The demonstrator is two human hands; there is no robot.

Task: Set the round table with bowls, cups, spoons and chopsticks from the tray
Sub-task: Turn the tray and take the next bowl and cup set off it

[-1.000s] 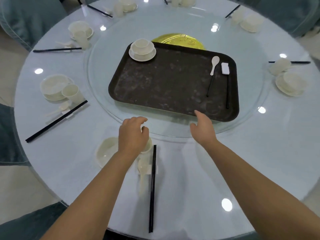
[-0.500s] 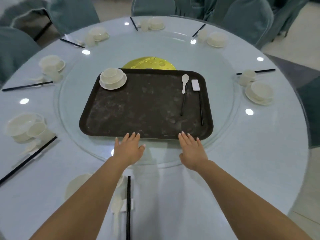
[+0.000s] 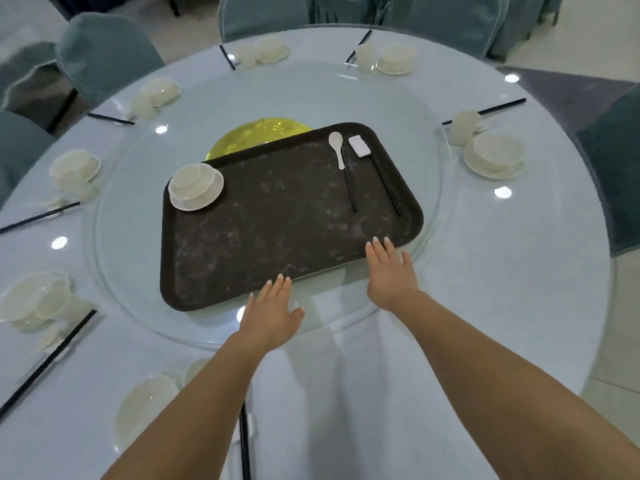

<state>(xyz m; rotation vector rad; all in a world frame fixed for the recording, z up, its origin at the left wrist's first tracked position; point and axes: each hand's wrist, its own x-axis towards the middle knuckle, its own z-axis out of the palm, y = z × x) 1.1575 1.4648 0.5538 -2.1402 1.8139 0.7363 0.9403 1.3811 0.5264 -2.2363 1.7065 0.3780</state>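
Observation:
A dark brown tray lies on the glass turntable, turned at an angle. On it stand a white bowl with a cup on a saucer, a white spoon, a white chopstick rest and two black chopsticks. My left hand lies flat on the glass, fingertips at the tray's near edge. My right hand lies flat too, fingers straight, tips on the tray's near right rim. Below my left arm sits a laid place: bowl and chopsticks.
Several laid place settings ring the round table, such as one at right and one at left. A yellow disc shows under the glass behind the tray. Teal-covered chairs surround the table.
My left hand left the near place setting and both hands came flat onto the turntable. The tray and turntable have rotated counterclockwise; my view has lifted.

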